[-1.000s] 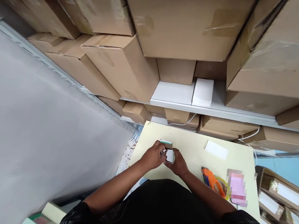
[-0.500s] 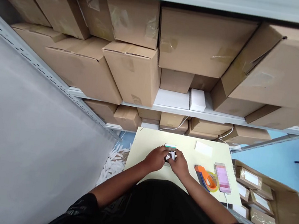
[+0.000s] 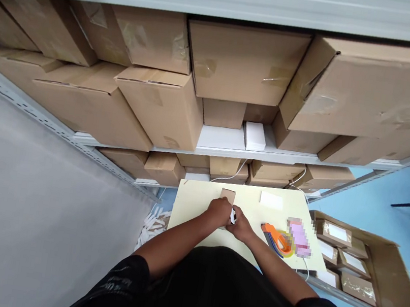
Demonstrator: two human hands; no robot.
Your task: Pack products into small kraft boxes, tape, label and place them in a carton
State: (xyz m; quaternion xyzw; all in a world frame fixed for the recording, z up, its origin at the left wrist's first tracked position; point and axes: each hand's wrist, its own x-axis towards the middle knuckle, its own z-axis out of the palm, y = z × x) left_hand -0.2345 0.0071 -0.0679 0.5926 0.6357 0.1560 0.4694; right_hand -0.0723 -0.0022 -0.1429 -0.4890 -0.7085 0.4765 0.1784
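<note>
My left hand (image 3: 220, 210) is closed around a small brown cardboard box (image 3: 227, 194), whose far end sticks out beyond the knuckles. Close beside it, my right hand (image 3: 242, 227) pinches a small white piece with a dark part (image 3: 233, 215). Its exact kind cannot be made out. The two hands nearly meet over the near middle of the pale yellow table (image 3: 199, 193), and the fingers hide much of both things.
An orange tape dispenser (image 3: 274, 235), a phone-like pink item (image 3: 299, 238) and a white card or pad (image 3: 271, 200) lie to the right. Shelves of cardboard boxes (image 3: 245, 64) rise behind. An open carton (image 3: 397, 280) stands right; white scraps (image 3: 152, 228) lie left.
My left hand has turned over, and the brown box now shows beyond it. The white and teal edge seen between the hands is gone from sight. The view has shifted slightly.
</note>
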